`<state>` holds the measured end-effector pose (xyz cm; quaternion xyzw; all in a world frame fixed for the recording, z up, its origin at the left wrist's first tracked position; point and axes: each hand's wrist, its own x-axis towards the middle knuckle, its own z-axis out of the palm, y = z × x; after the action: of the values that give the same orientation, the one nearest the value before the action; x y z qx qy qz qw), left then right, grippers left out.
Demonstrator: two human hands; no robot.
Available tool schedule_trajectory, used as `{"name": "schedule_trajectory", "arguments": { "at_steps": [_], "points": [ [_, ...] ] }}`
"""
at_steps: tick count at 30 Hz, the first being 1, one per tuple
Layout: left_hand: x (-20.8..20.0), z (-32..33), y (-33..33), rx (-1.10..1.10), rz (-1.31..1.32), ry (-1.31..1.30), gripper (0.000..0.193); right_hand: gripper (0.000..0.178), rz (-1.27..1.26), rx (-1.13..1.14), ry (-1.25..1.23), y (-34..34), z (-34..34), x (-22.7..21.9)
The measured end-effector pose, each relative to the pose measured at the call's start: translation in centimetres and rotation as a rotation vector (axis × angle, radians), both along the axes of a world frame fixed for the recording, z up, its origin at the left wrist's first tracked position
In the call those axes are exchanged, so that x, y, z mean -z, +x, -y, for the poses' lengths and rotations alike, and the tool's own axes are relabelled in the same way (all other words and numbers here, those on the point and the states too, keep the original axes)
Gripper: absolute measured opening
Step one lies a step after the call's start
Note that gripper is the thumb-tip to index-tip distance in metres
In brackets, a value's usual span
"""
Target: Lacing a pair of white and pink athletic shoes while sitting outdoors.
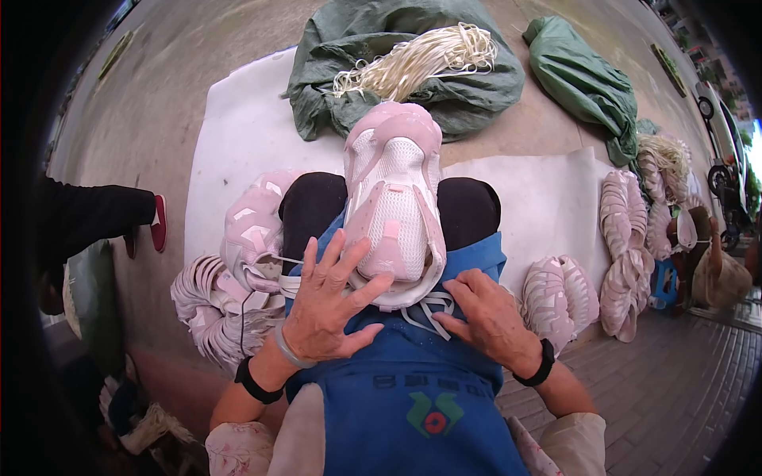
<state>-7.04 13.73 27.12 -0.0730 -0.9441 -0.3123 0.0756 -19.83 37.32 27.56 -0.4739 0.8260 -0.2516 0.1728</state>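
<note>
A pink and white shoe upper (pixel 394 190) rests on my lap between my knees, with its mesh tongue (pixel 392 238) facing up. My left hand (pixel 329 297) lies at the upper's near left side, fingers spread, the fingertips touching or just over the pink tongue area. Close to the near right edge, my right hand (pixel 488 317) is curled, with thumb and fingers at a white shoelace (pixel 429 311). The lace loops over my blue apron (pixel 397 381) below the upper. The exact grip on the lace is partly hidden.
Pink uppers are stacked at my left (pixel 226 309) and right (pixel 559 301). A bundle of cream laces (pixel 429 59) lies on a green sack (pixel 317 71) ahead, with another green sack (pixel 583 79) farther right. A person's leg and red shoe (pixel 159 222) show at the left.
</note>
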Motion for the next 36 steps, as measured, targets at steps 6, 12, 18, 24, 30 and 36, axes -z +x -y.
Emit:
{"name": "schedule_trajectory", "arguments": {
  "at_steps": [6, 12, 18, 24, 30, 36],
  "points": [
    [2.3, 0.2, -0.8, 0.048, -0.012, -0.101, 0.084, 0.031, -0.34, -0.076, 0.114, 2.0, 0.9, 1.8],
    [0.0, 2.0, 2.1, -0.169, -0.067, 0.074, 0.059, 0.015, -0.097, -0.18, 0.076, 1.7, -1.2, 1.5],
    [1.8, 2.3, 7.3, -0.29, -0.123, -0.04, 0.034, 0.016, 0.742, -0.319, 0.061, -0.5, -3.7, -2.6],
    [2.8, 1.4, 7.1, -0.452, -0.042, -0.061, 0.037, 0.013, 1.037, -0.3, 0.148, -3.4, -5.9, -3.9],
    [3.2, 2.1, 7.6, -0.413, 0.04, -0.163, 0.03, 0.014, 1.006, -0.126, 0.255, -4.3, -8.4, -3.4],
    [2.4, 1.0, 9.3, -0.24, -0.001, -0.174, 0.017, 0.015, 0.554, 0.01, 0.199, -3.2, -8.0, -0.7]
  ]
}}
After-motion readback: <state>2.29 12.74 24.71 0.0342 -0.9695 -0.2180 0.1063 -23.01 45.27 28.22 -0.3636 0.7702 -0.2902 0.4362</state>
